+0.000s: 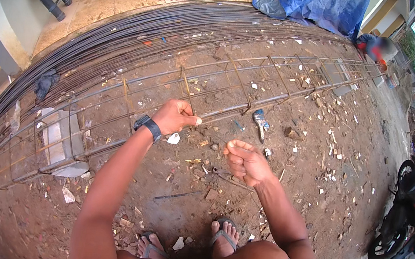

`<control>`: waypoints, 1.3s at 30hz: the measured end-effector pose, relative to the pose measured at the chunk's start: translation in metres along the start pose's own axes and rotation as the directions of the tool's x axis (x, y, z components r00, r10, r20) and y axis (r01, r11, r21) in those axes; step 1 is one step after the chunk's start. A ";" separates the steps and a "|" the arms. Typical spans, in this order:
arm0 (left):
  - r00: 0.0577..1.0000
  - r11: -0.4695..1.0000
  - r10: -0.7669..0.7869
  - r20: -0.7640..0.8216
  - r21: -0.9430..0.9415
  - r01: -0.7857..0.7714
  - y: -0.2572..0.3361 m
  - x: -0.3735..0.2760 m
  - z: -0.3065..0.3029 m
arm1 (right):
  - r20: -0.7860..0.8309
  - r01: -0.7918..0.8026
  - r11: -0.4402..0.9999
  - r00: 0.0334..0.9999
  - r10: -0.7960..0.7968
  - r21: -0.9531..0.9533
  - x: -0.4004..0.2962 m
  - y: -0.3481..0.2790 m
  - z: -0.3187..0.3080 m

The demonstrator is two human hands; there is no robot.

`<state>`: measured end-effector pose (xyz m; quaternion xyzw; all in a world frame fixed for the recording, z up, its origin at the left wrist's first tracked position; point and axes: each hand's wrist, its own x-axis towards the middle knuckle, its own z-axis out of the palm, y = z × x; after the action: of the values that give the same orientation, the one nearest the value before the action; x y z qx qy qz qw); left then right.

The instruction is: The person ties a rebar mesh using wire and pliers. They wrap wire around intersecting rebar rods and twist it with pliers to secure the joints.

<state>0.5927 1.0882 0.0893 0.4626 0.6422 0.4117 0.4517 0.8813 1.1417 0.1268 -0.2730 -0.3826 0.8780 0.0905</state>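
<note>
A long rebar cage (227,110) of straight bars and bent stirrups stretches across the ground before me. My left hand (177,117), with a dark watch at the wrist, pinches the near bar at a stirrup (188,88) between thumb and fingers. My right hand (245,160) is to the right and nearer to me, its fingers curled and pinching the end of a thin wire (217,134) that runs towards the left hand. Pincers (225,173) lie on the soil, partly behind the right hand. A blue-and-white glove or rag-like item (260,123) lies beyond the right hand.
Long loose rebars (97,26) lie behind the cage. Concrete blocks (61,139) sit under its left part. A person (375,48) crouches at the far right end. A motorcycle (408,210) stands at right; blue tarpaulin (313,4) hangs at the back. Rubble litters the soil.
</note>
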 end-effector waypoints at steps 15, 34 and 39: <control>0.993 0.991 -0.110 0.043 -0.070 0.113 0.011 0.002 0.000 | -0.260 -0.244 -0.560 0.964 -0.052 -0.791 -0.002 0.158 -0.198; 0.999 1.000 -0.009 0.031 -0.023 0.010 -0.001 0.006 0.000 | -0.022 -0.038 -0.035 0.924 -0.383 -0.999 -0.008 0.018 0.001; 1.000 1.000 0.010 0.027 -0.008 -0.010 -0.010 0.009 -0.001 | -0.128 -0.164 -0.116 0.954 -0.271 -0.980 -0.011 0.014 0.011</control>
<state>0.5885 1.0947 0.0784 0.4695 0.6321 0.4102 0.4602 0.8851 1.1213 0.1270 -0.3569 -0.9011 0.2407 -0.0528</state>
